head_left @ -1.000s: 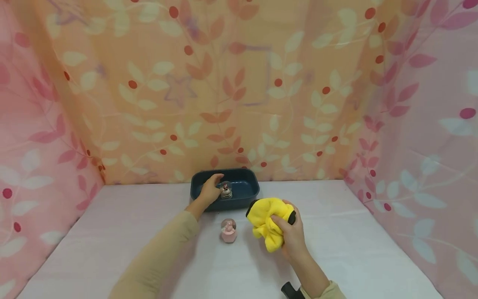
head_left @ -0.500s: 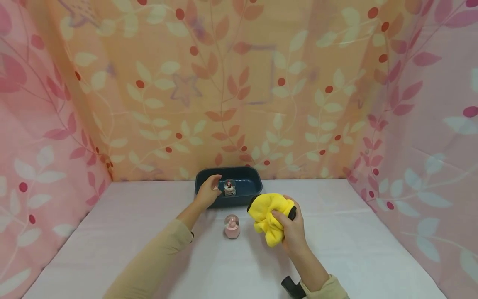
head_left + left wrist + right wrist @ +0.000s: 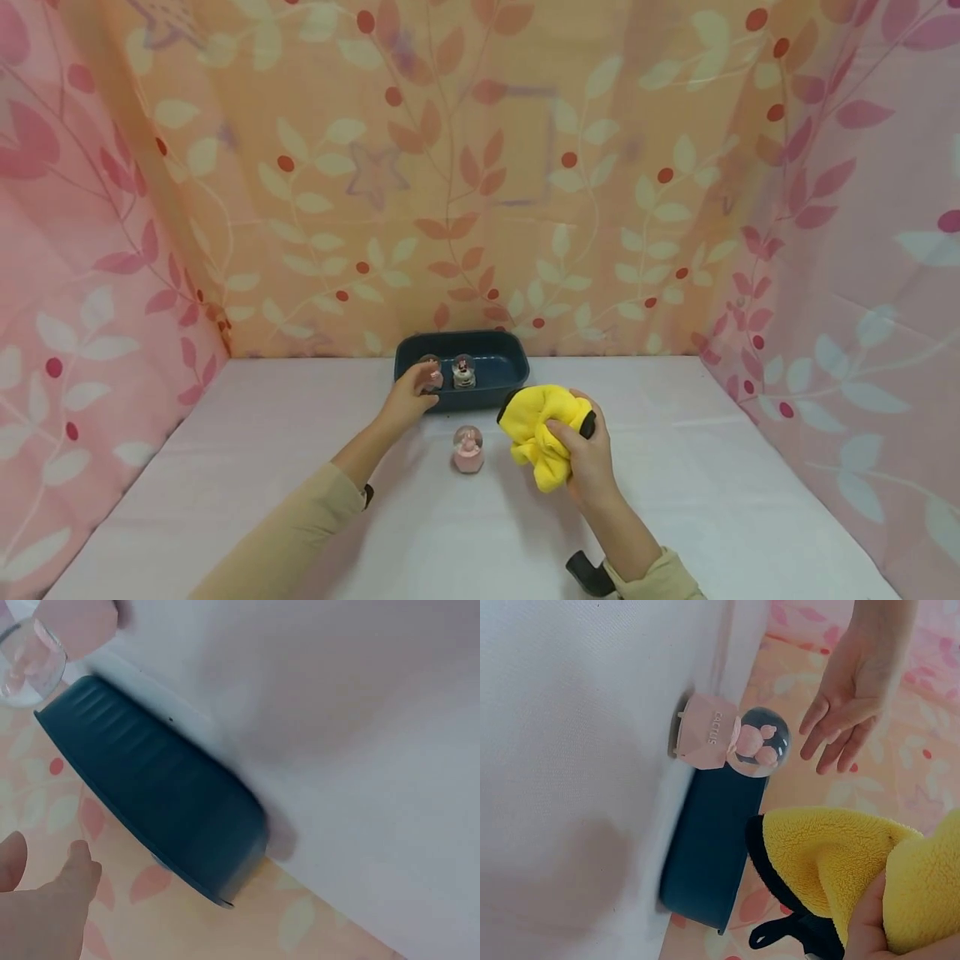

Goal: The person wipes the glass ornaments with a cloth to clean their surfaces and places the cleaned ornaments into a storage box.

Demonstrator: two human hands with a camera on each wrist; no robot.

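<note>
We judge two placed, the white globe (image 3: 464,379) and a second globe (image 3: 434,381) in the blue tray (image 3: 487,399); our left hand (image 3: 405,398) hangs loose-fingered and empty beside them; our right hand (image 3: 594,458) grips the yellow cloth (image 3: 540,417); the pink globe (image 3: 468,457), on the table (image 3: 712,467), seems left.

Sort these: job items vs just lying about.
Likely job:
yellow cloth in right hand
dark blue tray
white-based globe inside
rear pink globe by left hand
front pink globe outside tray

Likely just there:
patterned curtains
white table cover
black object by right sleeve, unidentified
</note>
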